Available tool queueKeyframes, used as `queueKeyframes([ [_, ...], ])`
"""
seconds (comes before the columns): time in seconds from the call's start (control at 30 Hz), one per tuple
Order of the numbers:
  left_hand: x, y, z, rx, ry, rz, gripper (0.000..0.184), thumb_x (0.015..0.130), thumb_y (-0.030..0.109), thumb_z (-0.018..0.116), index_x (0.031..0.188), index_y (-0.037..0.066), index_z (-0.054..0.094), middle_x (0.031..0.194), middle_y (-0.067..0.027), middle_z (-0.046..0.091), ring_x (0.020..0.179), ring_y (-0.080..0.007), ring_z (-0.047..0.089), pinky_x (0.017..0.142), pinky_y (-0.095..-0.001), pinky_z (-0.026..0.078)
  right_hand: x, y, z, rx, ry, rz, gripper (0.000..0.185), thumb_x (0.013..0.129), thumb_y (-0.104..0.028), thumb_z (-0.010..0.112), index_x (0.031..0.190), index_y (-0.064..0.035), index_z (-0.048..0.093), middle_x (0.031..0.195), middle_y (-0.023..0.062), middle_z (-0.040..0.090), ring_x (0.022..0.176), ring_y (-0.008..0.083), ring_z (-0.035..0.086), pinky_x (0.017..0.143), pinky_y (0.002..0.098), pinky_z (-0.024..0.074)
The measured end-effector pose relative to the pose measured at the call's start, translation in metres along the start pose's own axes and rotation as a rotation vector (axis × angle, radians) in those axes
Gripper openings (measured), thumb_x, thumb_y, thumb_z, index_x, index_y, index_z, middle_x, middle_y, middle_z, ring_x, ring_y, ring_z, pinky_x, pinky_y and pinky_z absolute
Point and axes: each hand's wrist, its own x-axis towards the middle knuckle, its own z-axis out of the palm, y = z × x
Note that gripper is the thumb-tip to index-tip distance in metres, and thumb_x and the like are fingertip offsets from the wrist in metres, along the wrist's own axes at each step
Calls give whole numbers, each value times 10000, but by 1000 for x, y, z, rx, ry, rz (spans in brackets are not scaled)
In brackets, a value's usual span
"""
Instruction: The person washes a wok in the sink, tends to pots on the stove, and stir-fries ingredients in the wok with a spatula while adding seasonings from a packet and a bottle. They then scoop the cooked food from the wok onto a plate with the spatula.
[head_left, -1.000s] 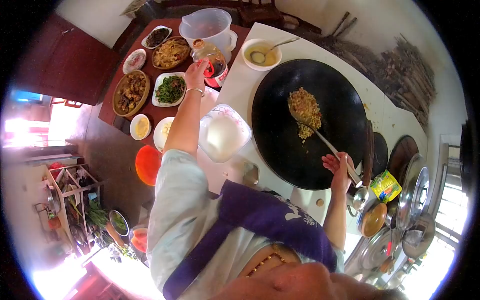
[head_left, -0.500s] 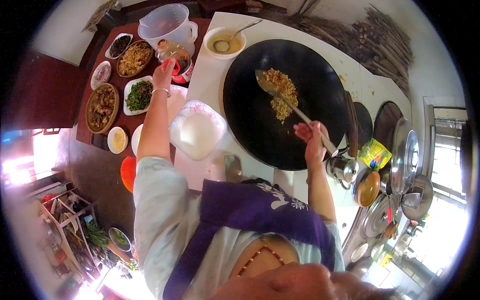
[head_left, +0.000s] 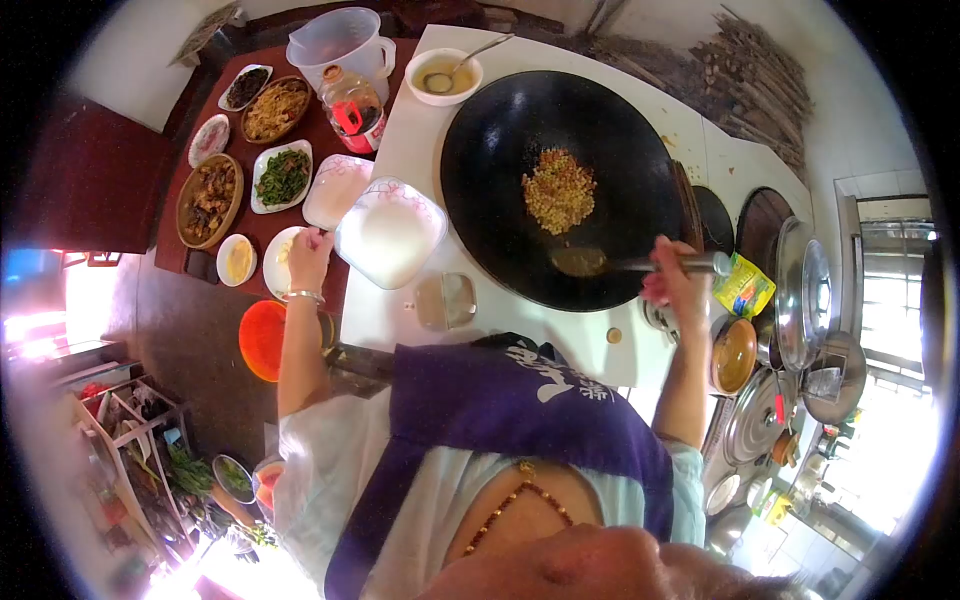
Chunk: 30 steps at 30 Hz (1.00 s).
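My right hand [head_left: 680,276] is closed round the handle of a metal ladle [head_left: 580,262], whose bowl hangs over the lower part of the big black wok [head_left: 480,200]. Chopped, browned food [head_left: 560,192] lies heaped in the wok, apart from the ladle. My left hand [head_left: 310,258], a bracelet at its wrist, is at the right edge of a small white plate [head_left: 273,270] holding pale pieces. Its fingers look pinched together; what they hold is too small to name. An oil bottle with a red handle [head_left: 350,112] stands beyond it, untouched.
A square white dish [head_left: 391,235] overlaps another patterned dish [head_left: 335,190]. A soup bowl with a spoon [head_left: 443,80] is behind the wok. Filled dishes, including greens [head_left: 282,177], cover the red table at left. A yellow packet [head_left: 743,288] and lids are at right.
My left hand has let go of the oil bottle and moved down to the small plate. My right hand has drawn the ladle off the food toward the wok's near side. The food lies more compactly.
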Motion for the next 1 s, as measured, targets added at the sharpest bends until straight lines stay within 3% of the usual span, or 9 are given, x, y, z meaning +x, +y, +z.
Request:
queueKeyframes([
  [0.13,-50,27,1,-398,-9,-302,436,816,162,665,1104,-105,475,831,-129,607,628,-164,633,458,-248,517,40,50,39,231,-81,-162,299,880,-292,633,946,-5,580,695,93,610,559,157,624,464,235,488],
  [0.3,-67,37,9,-616,-315,-456,272,866,134,580,975,-102,500,770,-140,614,613,-215,651,515,-292,585,27,70,14,373,-141,-289,222,890,-204,620,958,5,586,818,127,640,658,211,670,563,268,555],
  [0.43,-68,32,25,-680,-404,-504,224,875,123,548,926,-91,509,783,-151,612,620,-239,654,548,-318,602,-2,39,-23,47,-81,-50,170,886,-184,624,932,-21,613,760,107,632,659,173,658,516,242,523],
  [0.6,-64,25,47,-643,-285,-490,175,837,55,516,934,-87,480,827,-152,578,657,-242,649,551,-347,608,51,72,1,255,-17,-211,166,881,-190,636,895,-26,615,711,31,591,611,112,582,544,231,485],
  [0.7,-61,24,49,-617,-234,-452,163,815,38,505,931,-68,462,810,-141,553,659,-237,635,556,-365,609,92,74,31,247,-147,-389,112,865,-142,643,879,-33,621,709,39,592,660,110,590,585,246,482],
  [0.87,-59,43,43,-704,-127,-424,117,790,37,512,869,-16,444,787,-108,516,630,-194,593,553,-356,596,78,61,38,-176,-335,-707,64,809,-6,635,871,-13,620,792,64,602,707,136,592,604,265,479],
  [0.9,-56,34,46,-741,-118,-400,108,786,37,514,854,-2,440,791,-102,515,625,-185,586,551,-350,592,68,60,35,-382,-181,-1193,64,812,11,625,870,-16,621,817,64,604,702,148,593,600,259,477],
  [0.97,-54,26,47,-755,-105,-356,101,778,36,518,836,21,436,795,-89,512,622,-172,577,543,-335,581,47,58,15,-235,-232,-783,92,832,16,609,897,-46,626,860,70,621,720,160,611,602,239,478],
  [1.0,-53,23,46,-730,-101,-335,102,775,35,520,831,30,436,794,-83,511,623,-168,575,538,-326,576,42,61,3,95,-292,-322,71,871,-55,604,940,-64,616,902,75,632,741,170,636,605,238,497],
])
